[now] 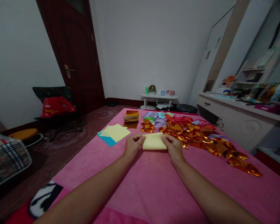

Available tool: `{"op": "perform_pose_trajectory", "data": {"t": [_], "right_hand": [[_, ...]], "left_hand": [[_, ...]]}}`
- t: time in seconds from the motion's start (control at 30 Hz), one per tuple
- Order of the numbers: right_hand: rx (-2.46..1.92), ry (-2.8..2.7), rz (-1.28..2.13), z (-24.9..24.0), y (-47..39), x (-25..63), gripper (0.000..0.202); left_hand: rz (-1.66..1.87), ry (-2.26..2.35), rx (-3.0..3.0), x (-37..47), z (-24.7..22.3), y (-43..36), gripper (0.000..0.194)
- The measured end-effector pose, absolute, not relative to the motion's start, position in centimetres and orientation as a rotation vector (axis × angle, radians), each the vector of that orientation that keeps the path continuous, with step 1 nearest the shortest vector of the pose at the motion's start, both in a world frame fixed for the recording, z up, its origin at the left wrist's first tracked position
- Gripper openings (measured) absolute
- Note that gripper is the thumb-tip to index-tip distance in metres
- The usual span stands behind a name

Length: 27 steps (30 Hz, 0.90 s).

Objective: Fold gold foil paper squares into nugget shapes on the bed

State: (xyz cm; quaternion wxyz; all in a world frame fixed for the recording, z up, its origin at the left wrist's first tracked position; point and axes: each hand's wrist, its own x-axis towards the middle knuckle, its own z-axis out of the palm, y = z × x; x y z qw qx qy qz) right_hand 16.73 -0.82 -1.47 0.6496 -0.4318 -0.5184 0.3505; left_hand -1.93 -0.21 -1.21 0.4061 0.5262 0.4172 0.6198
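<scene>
Between my two hands is a pale yellow sheet of paper (154, 142), bent over so that its lower edge forms a rounded fold. My left hand (133, 145) pinches its left edge with thumb and fingers. On the opposite edge, my right hand (174, 147) grips the paper the same way. The sheet is just above the pink cloth (151, 180); whether it touches the cloth I cannot tell. To the left of my left hand lie loose yellow sheets (119, 132) with a blue sheet (109, 140) partly under them.
A stack of gold foil paper (132, 116) lies behind the yellow sheets. Folded shiny gold pieces (200, 137) spread along the right, with purple folded pieces (160, 121) among others behind. A dresser (233, 109) stands at right, a chair with a red bag (57, 106) at left.
</scene>
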Motion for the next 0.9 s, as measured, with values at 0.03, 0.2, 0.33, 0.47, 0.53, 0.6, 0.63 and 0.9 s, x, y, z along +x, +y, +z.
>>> {"op": "perform_pose_trajectory", "data": {"t": [0.03,0.2,0.33,0.47,0.53,0.6,0.63,0.9], "right_hand": [[-0.970,-1.188,0.779,-1.45,-0.78,16.74,0.023],[-1.003,-1.183,0.712,-1.46,-0.73,16.94,0.019],[-1.053,-1.134,0.750,-1.30,-1.02,16.97,0.023],[-0.968,-1.141,0.855,-1.20,-1.11,16.82,0.024],[-0.934,-1.150,0.881,-1.30,-0.98,16.79,0.024],[-0.918,-1.164,0.876,-1.42,-0.84,16.80,0.024],[-0.915,-1.173,0.869,-1.46,-0.79,16.81,0.024],[-0.989,-1.191,0.712,-0.97,-1.08,16.75,0.016]], "left_hand": [[1.570,1.063,1.329,-1.93,-1.16,-0.22,0.020],[1.565,1.048,1.458,-1.87,-1.11,-0.28,0.015],[1.523,0.987,1.515,-1.72,-1.00,-0.45,0.014],[1.531,1.033,1.382,-1.80,-1.10,-0.28,0.014],[1.551,1.071,1.308,-1.96,-1.30,-0.04,0.015],[1.566,1.089,1.273,-2.11,-1.48,0.18,0.015],[1.569,1.091,1.265,-2.16,-1.54,0.26,0.015],[1.547,1.130,1.325,-2.06,-1.69,0.34,0.018]]}}
